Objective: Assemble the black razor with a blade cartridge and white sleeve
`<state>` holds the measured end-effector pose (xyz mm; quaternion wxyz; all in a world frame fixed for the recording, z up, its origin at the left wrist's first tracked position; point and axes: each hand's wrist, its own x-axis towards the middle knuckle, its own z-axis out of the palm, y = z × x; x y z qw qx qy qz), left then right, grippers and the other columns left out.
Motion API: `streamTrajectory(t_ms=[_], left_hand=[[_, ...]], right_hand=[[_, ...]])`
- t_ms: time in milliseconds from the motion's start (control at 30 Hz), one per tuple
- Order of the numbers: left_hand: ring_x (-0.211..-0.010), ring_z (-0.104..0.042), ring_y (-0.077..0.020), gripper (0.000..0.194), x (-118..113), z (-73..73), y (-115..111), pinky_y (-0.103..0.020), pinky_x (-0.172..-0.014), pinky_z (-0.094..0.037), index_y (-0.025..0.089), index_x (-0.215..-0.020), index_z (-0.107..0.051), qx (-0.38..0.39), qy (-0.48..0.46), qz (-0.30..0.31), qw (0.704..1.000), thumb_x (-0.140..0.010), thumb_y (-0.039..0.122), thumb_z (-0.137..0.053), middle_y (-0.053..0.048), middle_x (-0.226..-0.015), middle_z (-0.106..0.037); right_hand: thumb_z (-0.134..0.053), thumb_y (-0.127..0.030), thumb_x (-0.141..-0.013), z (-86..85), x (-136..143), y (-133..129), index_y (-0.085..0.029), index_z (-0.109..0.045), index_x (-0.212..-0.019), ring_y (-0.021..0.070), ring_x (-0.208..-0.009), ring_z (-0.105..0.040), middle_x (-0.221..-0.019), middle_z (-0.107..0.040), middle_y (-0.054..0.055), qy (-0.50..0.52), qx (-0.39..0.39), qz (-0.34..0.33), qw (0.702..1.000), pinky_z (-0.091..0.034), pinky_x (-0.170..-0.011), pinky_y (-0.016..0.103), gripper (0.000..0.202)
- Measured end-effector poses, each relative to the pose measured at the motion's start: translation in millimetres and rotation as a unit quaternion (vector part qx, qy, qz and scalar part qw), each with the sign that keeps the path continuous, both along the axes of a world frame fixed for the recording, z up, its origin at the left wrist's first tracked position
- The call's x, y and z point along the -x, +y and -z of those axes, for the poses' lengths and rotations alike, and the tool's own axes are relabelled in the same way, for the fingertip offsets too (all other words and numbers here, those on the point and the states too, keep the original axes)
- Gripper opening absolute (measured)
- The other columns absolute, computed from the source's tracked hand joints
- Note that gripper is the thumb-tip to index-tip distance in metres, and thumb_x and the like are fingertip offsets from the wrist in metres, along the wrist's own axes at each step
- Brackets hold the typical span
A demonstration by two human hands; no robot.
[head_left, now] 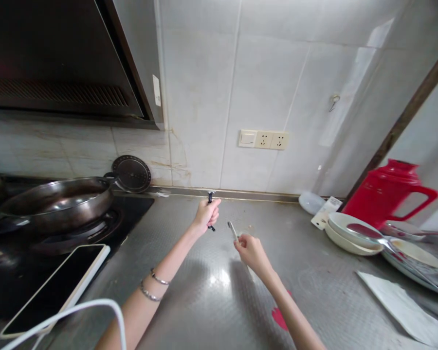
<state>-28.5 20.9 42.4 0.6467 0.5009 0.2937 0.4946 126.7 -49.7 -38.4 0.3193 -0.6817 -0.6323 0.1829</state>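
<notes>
My left hand [206,215] is closed around the black handle of a razor [210,198], held upright over the steel counter. Its pale, T-shaped head points up above my fist, and the handle's dark end sticks out below. To the right, my right hand [253,250] pinches a slim white toothbrush [233,230]. The small dark-bristled head tilts up and left toward the razor, with a gap between the two. My palm hides part of the brush handle.
A steel pan [58,204] stands on the black hob at left, with a phone [58,291] and white cable [95,304] in front. Stacked bowls [352,243], a red thermos jug [390,194] and a white tissue [401,306] are at right. Wall sockets [264,140] sit behind.
</notes>
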Motion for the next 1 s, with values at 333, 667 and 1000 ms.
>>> streamTrajectory(t_ms=[333,667,1000], left_hand=[[-0.026,-0.017,-0.0004,0.043,-4.0,2.2,-4.2,-0.015,-0.028,-0.006,0.020,-0.053,-0.026,0.001,0.007,0.018,1.000,-0.068,0.039,-0.062,0.012,-0.033,-0.023],[-0.026,-0.016,-0.0010,0.041,-11.6,14.7,-3.4,-0.015,-0.028,-0.007,0.020,-0.055,-0.028,-0.001,0.035,0.040,0.999,-0.069,0.040,-0.061,0.012,-0.033,-0.023],[-0.026,-0.016,-0.0014,0.042,-20.7,28.4,-4.2,-0.016,-0.027,-0.007,0.020,-0.055,-0.028,0.008,0.072,0.063,0.995,-0.070,0.042,-0.060,0.012,-0.034,-0.023]], right_hand=[[-0.039,-0.025,-0.081,25.0,11.4,14.6,-0.013,-0.065,-0.077,0.0245,-0.078,-0.064,-0.084,-0.067,0.017,-0.234,0.094,-0.008,0.968,-0.040,-0.061,0.026,0.029],[-0.042,-0.037,-0.082,1.1,-20.0,38.0,-0.020,-0.067,-0.079,0.0204,-0.074,-0.061,-0.079,-0.067,0.010,-0.227,0.017,-0.001,0.974,-0.036,-0.058,0.025,0.030],[-0.049,-0.026,-0.075,41.5,-67.9,80.9,-0.017,-0.070,-0.079,0.0187,-0.086,-0.055,-0.087,-0.063,0.008,-0.120,-0.079,-0.178,0.973,-0.036,-0.082,0.029,0.023]])
